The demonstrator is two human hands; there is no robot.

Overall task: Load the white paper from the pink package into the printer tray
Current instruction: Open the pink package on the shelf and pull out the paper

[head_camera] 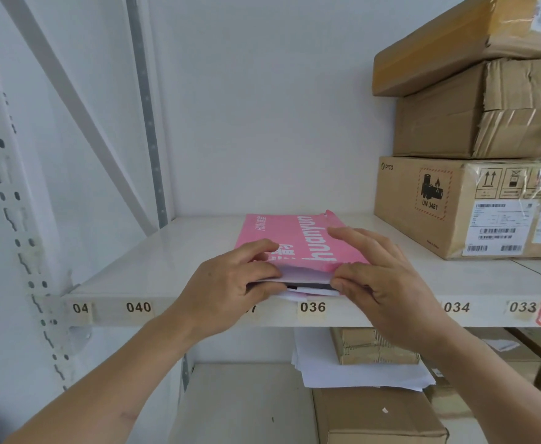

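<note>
A pink package (298, 238) with white lettering lies flat on the white shelf (154, 261), its open end facing me at the shelf's front edge. White paper (307, 288) shows inside the open mouth. My left hand (230, 283) pinches the near left corner of the package, thumb on top and fingers below. My right hand (381, 270) grips the near right corner, thumb at the edge and fingers spread over the pink top. No printer or tray is in view.
Stacked cardboard boxes (468, 200) fill the shelf's right side, close to the package. The shelf front carries number labels such as 036 (312, 307). Below are loose white sheets (352, 370) and more cardboard boxes (378, 418). A perforated upright (16, 200) stands at left.
</note>
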